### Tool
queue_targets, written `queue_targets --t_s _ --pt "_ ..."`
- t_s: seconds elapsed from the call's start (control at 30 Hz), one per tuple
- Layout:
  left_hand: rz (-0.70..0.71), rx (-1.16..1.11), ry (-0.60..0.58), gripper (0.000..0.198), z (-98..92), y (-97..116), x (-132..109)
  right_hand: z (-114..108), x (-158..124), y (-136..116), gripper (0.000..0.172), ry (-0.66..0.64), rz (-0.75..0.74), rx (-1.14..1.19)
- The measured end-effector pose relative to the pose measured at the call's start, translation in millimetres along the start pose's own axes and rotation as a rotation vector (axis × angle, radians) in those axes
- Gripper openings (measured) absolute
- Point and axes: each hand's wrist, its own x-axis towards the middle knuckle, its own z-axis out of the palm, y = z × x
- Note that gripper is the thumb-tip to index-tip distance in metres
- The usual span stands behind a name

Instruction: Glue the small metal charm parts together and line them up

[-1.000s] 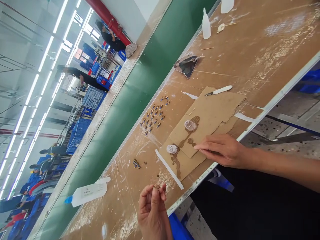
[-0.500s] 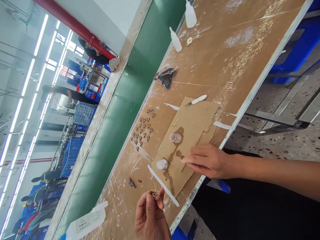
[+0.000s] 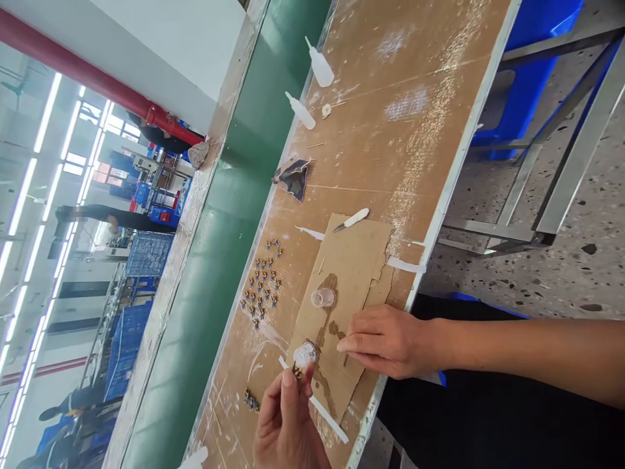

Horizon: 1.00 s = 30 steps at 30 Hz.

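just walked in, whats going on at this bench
A person's left hand pinches a small gold-coloured piece. The right hand is over the cardboard; whether it grips anything is unclear. Two small cups stand on the cardboard, a white-handled knife lies across its edge, and blue-and-gold pieces lie spread on the table.

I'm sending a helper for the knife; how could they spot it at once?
On the long brown tabletop, find the flat cardboard sheet. At its upper edge in the picture lies the knife, set apart from the two small round containers lower down by its white handle and pointed blade.
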Motion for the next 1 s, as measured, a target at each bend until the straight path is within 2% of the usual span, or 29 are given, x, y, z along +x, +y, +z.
queue_targets --t_s 0.1,0.27,0.43,0.7,1.0 --pt "0.012 0.038 -0.009 0.028 11.4 2.4 2.3 -1.4 1.2 0.2 0.015 -0.008 -0.001 -0.006" --pt "0.003 0.107 0.007 0.029 29.7 6.6 7.9 -2.9 3.5 1.2 0.019 0.064 -0.009 0.008" --pt "0.137 0.43 -0.083 0.027 38.0 5.5 20.9 -4.9 4.5 2.0 0.021 0.072 -0.003 0.006" --pt "0.252 0.768 -0.123 0.025 61.4 12.3 32.1 -5.9 4.4 2.7 0.021 0.068 0.02 -0.031" --pt "0.262 0.925 -0.11 0.027 65.8 8.0 33.6 -3.7 2.7 5.1 0.017 0.089 0.041 -0.068"
